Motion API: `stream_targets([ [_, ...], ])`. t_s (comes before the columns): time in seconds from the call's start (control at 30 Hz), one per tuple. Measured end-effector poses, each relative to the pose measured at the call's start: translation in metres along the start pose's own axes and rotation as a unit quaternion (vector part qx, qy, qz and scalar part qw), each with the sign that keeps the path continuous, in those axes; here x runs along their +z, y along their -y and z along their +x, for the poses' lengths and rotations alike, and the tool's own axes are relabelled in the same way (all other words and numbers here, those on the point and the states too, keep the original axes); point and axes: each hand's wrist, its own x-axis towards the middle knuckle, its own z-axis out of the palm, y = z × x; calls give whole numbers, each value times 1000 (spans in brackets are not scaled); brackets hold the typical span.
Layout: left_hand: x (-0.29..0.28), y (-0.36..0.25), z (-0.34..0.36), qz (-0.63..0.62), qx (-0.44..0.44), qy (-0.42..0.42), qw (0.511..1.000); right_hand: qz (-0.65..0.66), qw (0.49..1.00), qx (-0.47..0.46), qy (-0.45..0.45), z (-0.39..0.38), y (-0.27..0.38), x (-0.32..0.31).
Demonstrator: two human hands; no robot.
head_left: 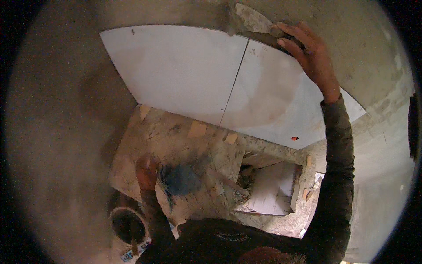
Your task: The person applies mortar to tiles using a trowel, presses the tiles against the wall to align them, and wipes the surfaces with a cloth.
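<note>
At the top, my right hand (310,57) grips the dark handle of a stained trowel (252,18), its blade against the plaster just above two white tile panels (176,66) with a thin dark seam between them and a small hole in the right one. My left hand (147,171) is low on the left, over the rough countertop (132,136), beside a crumpled blue bag or cloth (180,180); its fingers are blurred, and I cannot tell whether they hold it.
A square opening (268,185) is cut in the counter at the right. At lower left stands a dark round bucket (127,224). Small tan offcuts (197,130) lie along the counter's back edge. Grey plastered walls (61,132) close in on both sides.
</note>
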Motion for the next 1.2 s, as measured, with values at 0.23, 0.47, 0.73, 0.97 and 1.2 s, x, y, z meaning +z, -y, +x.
stream_targets([
  [0.23, 96, -23, 71, -149, 78, 42, 985, -17, 997, -71, 6, 35, 22, 15],
  [0.47, 88, -67, 71, -143, 56, 44, 987, 2, 997, -71, 10, 26, 10, 14],
  [0.73, 61, -4, 42, -141, 3, 23, 990, -159, 984, -68, -44, 5, 26, -9],
  [0.97, 83, -24, 40, -113, 22, 53, 992, -104, 984, -101, -107, 0, 34, -35],
  [1.2, 146, 45, 34, -15, -33, 54, 998, -177, 979, -44, -93, -13, 46, -37],
])
